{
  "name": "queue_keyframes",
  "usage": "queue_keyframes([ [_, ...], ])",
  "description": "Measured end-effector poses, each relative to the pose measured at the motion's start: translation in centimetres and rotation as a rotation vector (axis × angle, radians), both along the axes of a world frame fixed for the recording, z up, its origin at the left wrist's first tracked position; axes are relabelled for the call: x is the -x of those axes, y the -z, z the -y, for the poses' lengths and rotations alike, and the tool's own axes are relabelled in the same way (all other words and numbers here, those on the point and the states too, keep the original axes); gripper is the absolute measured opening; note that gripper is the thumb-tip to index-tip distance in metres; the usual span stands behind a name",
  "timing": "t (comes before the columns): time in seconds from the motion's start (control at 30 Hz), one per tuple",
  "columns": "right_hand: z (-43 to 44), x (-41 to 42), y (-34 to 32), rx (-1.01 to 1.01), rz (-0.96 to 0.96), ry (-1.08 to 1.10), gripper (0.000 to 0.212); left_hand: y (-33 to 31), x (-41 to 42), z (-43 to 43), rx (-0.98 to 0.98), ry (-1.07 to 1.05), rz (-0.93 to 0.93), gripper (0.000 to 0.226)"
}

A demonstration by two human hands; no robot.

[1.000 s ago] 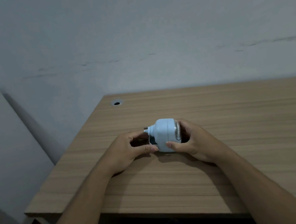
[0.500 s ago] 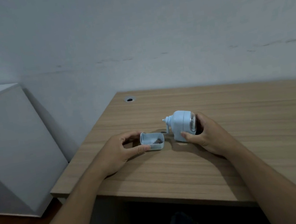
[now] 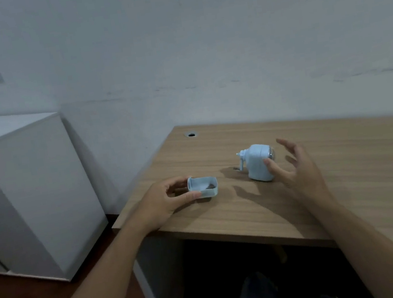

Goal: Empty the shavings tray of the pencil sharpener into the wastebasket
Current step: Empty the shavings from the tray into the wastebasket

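Closest to the camera there's a bit of dark clothing on the person's lap under the tabletop (image 3: 301, 209), and both bare forearms reach up from the bottom corners. The wood-grain tabletop has its near-left corner right by the left wrist.

The left hand (image 3: 163, 205) is pinching the shavings tray (image 3: 205, 187), thumb along the near side and fingers curled around the far-left end. The tray is a small pale blue rectangular box, open side up, out of the sharpener and right at the tabletop's surface near the left edge. There's a small dark clump of shavings in its right end.

Right of that, the right hand (image 3: 293, 170) is spread wide, fingers fanned out, not gripping anything. Its thumb tip sits right against the pencil sharpener (image 3: 258, 162), though I can't tell if it's actually touching. The sharpener stands upright on the tabletop, pale blue, crank handle sticking out to the left.

Further back there's a cable hole (image 3: 191, 134) near the tabletop's far-left corner. A white cabinet (image 3: 25, 189) stands off to the left on the dark floor, and a plain scuffed wall (image 3: 200, 46) is behind everything.
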State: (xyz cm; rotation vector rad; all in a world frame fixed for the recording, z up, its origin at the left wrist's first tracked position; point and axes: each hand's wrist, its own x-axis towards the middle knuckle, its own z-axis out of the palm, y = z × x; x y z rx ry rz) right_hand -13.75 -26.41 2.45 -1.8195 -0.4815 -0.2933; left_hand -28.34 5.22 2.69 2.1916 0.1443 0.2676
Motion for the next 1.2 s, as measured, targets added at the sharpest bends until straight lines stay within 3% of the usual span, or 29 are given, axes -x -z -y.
queue_keyframes([
  [0.17, -3.4, 5.0, -2.7, 0.076, 0.204, 0.018, 0.055, -0.4, 3.7, -1.6, 0.045, -0.042, -0.003, 0.048],
  [0.3, -8.3, 9.9, -4.6, 0.210, 0.188, -0.191, 0.043, -0.8, 7.7, -3.1, 0.086, -0.070, 0.063, 0.041],
  [0.47, -15.1, 16.4, -4.4, 0.446, 0.177, -0.394, 0.059, -1.6, 14.9, -7.2, 0.032, -0.138, 0.162, 0.036],
  [0.53, -17.4, 18.4, -3.7, 0.458, 0.133, -0.457, 0.064, -1.6, 17.3, -8.8, 0.013, -0.167, 0.169, 0.036],
  [0.67, -23.0, 21.2, -0.9, 0.414, 0.012, -0.692, 0.055, -0.2, 22.1, -13.1, 0.031, -0.244, 0.157, 0.049],
  [0.93, -32.2, 23.3, 8.1, 0.272, -0.215, -0.901, 0.090, 6.3, 27.1, -18.0, 0.079, -0.369, 0.072, 0.047],
  [1.13, -34.3, 24.3, 14.7, 0.322, -0.373, -0.861, 0.063, 13.5, 27.5, -19.6, 0.158, -0.426, -0.067, 0.074],
  [1.2, -34.3, 24.4, 17.5, 0.340, -0.435, -0.834, 0.060, 16.4, 27.7, -19.4, 0.199, -0.439, -0.098, 0.073],
])
